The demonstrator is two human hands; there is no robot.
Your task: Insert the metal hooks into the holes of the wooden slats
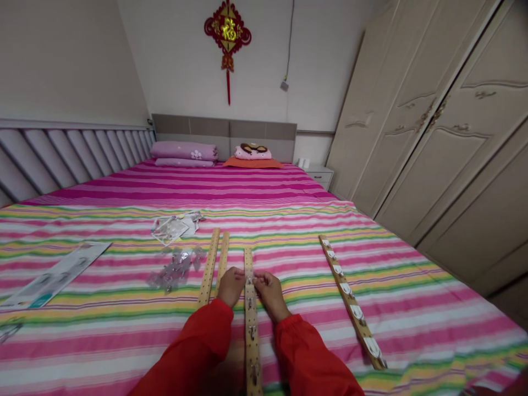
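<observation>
My left hand (231,286) and my right hand (269,291), both in red sleeves, meet over a long perforated wooden strip (250,324) that lies on the striped bedspread (124,330). Both hands are closed, fingertips pinched together at a small metal hook (249,280) on the strip. More metal hooks sit lower on that strip. Two bare wooden strips (214,264) lie just left of my left hand. Further right lies another wooden strip (350,300) fitted with several white hooks.
A pile of loose clear hooks (173,269) and opened plastic packets (175,226) lie to the left, with a flat printed package (53,275) further left. Pillows (183,151) sit at the headboard. A wardrobe (445,137) stands to the right of the bed.
</observation>
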